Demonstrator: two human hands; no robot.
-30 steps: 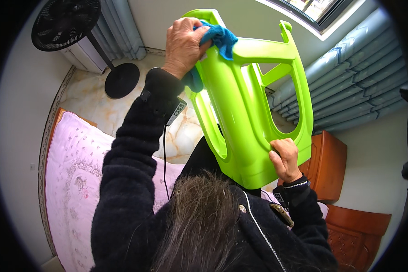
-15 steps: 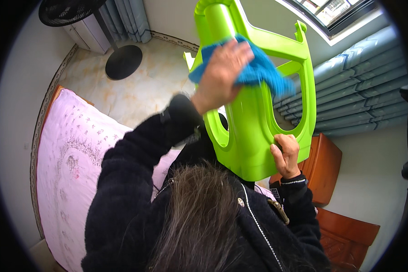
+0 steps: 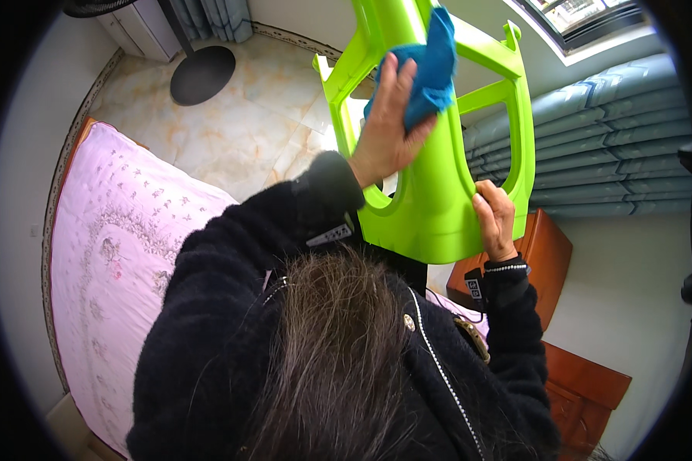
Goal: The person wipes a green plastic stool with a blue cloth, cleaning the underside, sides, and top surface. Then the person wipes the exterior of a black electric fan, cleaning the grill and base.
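Observation:
A bright green moulded plastic frame [image 3: 427, 200] is held upright before me. It has a rounded central column, large side openings and small hooks at its upper corners; its top runs out of view. My left hand [image 3: 390, 131] presses a blue cloth [image 3: 430, 81] against the column, fingers over the bunched fabric, with one end of the cloth sticking up. Lower down on the right, my right hand [image 3: 497, 217] grips the frame's rim at the edge of the right opening, thumb on the near face and fingers curled over.
A bed with a pink floral sheet [image 3: 123, 307] lies at the left. Beyond it a fan's round black base [image 3: 202, 75] rests on the marbled floor [image 3: 265, 107]. On the right are blue-grey curtains [image 3: 592, 146], a window [image 3: 573, 19] and a reddish-brown wooden cabinet [image 3: 550, 265].
Relative to the frame, my left hand has slid the cloth along the column, and the cloth is now more bunched. My right hand keeps hold of the rim. The whole view has shifted slightly.

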